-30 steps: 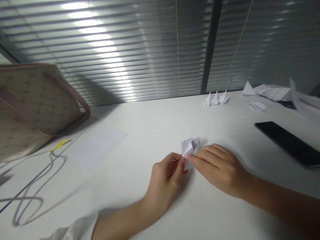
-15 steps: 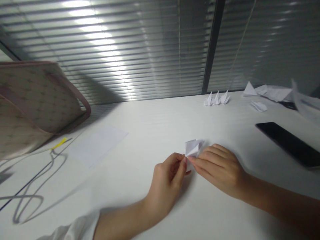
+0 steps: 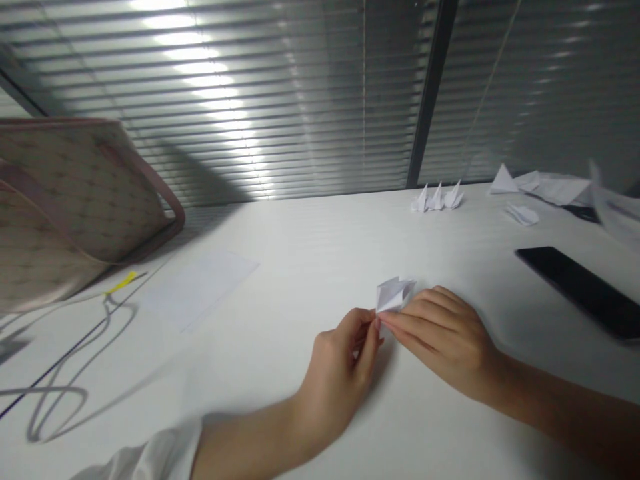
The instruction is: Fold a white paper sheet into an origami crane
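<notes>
Pinching a folded paper piece [image 3: 395, 295] between them, the left hand [image 3: 335, 387] and the right hand [image 3: 445, 340] came together at the fingertips over a white table [image 3: 310, 253]. The paper was white, pointed and layered, and it stood just above where the hands met, near the middle of the view. The left hand was curled, with its thumb and fingers closed at the paper's lower left. The right hand reached across with its fingers nearly straight and laid close together, their tips at the paper's lower edge. Exactly which fingers gripped which layer was too small to tell. A white sleeve [image 3: 150, 457] covered the left arm near the bottom edge of the view.

A flat sheet of paper [image 3: 200, 290] lay on the table to the left, near a beige patterned bag [image 3: 70, 200] with a pinkish handle and a small yellow tag [image 3: 120, 283]. Further back, three small folded paper shapes [image 3: 437, 198] stood in a row near the table's far edge. To their right lay a loose heap of paper [image 3: 550, 188] and a small crumpled paper scrap [image 3: 521, 214]. A black phone [image 3: 580, 290] rested near the right side, well apart from the hands. Slatted blinds [image 3: 250, 100] ran behind the table.
</notes>
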`<act>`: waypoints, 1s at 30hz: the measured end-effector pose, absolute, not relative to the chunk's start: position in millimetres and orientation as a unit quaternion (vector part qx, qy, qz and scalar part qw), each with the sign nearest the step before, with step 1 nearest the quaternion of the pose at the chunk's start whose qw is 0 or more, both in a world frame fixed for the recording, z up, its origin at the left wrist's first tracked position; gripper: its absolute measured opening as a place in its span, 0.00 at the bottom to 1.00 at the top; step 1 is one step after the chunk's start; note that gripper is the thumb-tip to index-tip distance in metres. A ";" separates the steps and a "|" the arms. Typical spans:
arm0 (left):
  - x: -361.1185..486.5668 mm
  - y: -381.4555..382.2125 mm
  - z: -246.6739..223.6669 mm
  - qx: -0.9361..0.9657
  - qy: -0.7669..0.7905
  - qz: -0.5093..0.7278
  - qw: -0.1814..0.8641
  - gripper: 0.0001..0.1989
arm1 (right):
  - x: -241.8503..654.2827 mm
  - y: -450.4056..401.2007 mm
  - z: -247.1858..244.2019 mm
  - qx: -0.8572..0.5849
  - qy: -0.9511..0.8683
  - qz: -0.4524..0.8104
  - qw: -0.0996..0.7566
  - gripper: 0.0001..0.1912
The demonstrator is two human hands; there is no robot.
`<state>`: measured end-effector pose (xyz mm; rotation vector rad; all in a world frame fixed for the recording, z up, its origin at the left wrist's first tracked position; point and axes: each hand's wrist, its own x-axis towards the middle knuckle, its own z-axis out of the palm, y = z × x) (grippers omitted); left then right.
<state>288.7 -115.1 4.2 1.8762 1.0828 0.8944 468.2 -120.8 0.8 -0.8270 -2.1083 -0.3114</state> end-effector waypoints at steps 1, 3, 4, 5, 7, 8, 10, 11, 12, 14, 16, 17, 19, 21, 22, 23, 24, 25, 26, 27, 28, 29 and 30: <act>288.5 -114.9 3.6 0.736 0.426 0.352 0.391 0.07 | 468.1 -120.8 0.4 -0.333 -0.838 -0.118 0.416 0.08; 288.6 -114.3 2.5 0.727 0.427 0.354 0.403 0.08 | 467.6 -120.6 -0.1 -0.339 -0.835 -0.111 0.418 0.08; 288.9 -113.9 2.2 0.721 0.426 0.357 0.413 0.08 | 467.4 -120.4 -0.3 -0.342 -0.834 -0.108 0.420 0.07; 289.2 -113.6 2.1 0.713 0.424 0.361 0.425 0.08 | 467.1 -120.2 -0.5 -0.346 -0.831 -0.104 0.423 0.07; 290.0 -113.3 3.1 0.697 0.419 0.372 0.447 0.08 | 466.9 -119.4 -0.8 -0.351 -0.826 -0.093 0.432 0.07; 290.5 -113.4 3.9 0.691 0.416 0.377 0.455 0.08 | 466.8 -118.9 -1.0 -0.352 -0.823 -0.087 0.437 0.07; 291.1 -113.6 5.7 0.684 0.414 0.384 0.463 0.07 | 466.9 -117.9 -1.2 -0.353 -0.818 -0.074 0.448 0.06; 291.2 -113.7 6.4 0.682 0.415 0.385 0.464 0.07 | 466.9 -117.4 -1.2 -0.354 -0.816 -0.069 0.452 0.06; 291.1 -113.7 6.7 0.681 0.414 0.384 0.466 0.07 | 466.9 -117.1 -1.2 -0.355 -0.814 -0.064 0.455 0.06; 290.6 -113.4 6.6 0.681 0.411 0.378 0.473 0.08 | 466.6 -116.6 -0.9 -0.357 -0.810 -0.054 0.463 0.05; 289.9 -113.0 5.9 0.684 0.406 0.372 0.479 0.08 | 466.2 -116.6 -0.3 -0.358 -0.808 -0.045 0.466 0.05; 289.7 -112.8 5.6 0.685 0.403 0.371 0.480 0.08 | 466.0 -116.6 0.0 -0.358 -0.807 -0.042 0.468 0.05; 289.7 -112.6 5.5 0.682 0.399 0.376 0.483 0.08 | 465.9 -116.5 0.4 -0.359 -0.806 -0.037 0.469 0.05; 290.0 -112.3 6.2 0.668 0.396 0.389 0.496 0.07 | 466.8 -116.2 0.3 -0.357 -0.806 -0.030 0.472 0.04; 290.1 -112.0 6.7 0.654 0.394 0.397 0.509 0.07 | 467.8 -115.9 0.1 -0.356 -0.806 -0.026 0.472 0.04; 290.1 -111.6 7.5 0.636 0.392 0.406 0.527 0.07 | 469.1 -115.6 -0.2 -0.355 -0.807 -0.024 0.471 0.04; 290.1 -111.1 8.5 0.615 0.388 0.413 0.549 0.06 | 470.8 -115.2 -0.5 -0.354 -0.809 -0.027 0.468 0.05; 289.8 -110.4 9.6 0.593 0.381 0.415 0.575 0.06 | 472.8 -115.0 -0.7 -0.352 -0.813 -0.036 0.463 0.05; 289.5 -109.6 10.8 0.571 0.373 0.413 0.604 0.07 | 475.0 -114.8 -0.6 -0.348 -0.816 -0.051 0.459 0.06; 288.9 -108.5 12.0 0.550 0.364 0.406 0.632 0.07 | 477.3 -114.9 -0.1 -0.343 -0.820 -0.068 0.452 0.06; 288.3 -107.3 13.1 0.533 0.355 0.396 0.658 0.08 | 479.5 -115.1 0.8 -0.333 -0.827 -0.087 0.444 0.07; 287.6 -105.9 14.1 0.518 0.349 0.384 0.680 0.09 | 481.6 -115.4 2.1 -0.318 -0.838 -0.104 0.432 0.07; 286.9 -104.4 14.9 0.506 0.343 0.372 0.699 0.11 | 483.5 -115.8 3.6 -0.299 -0.851 -0.117 0.415 0.07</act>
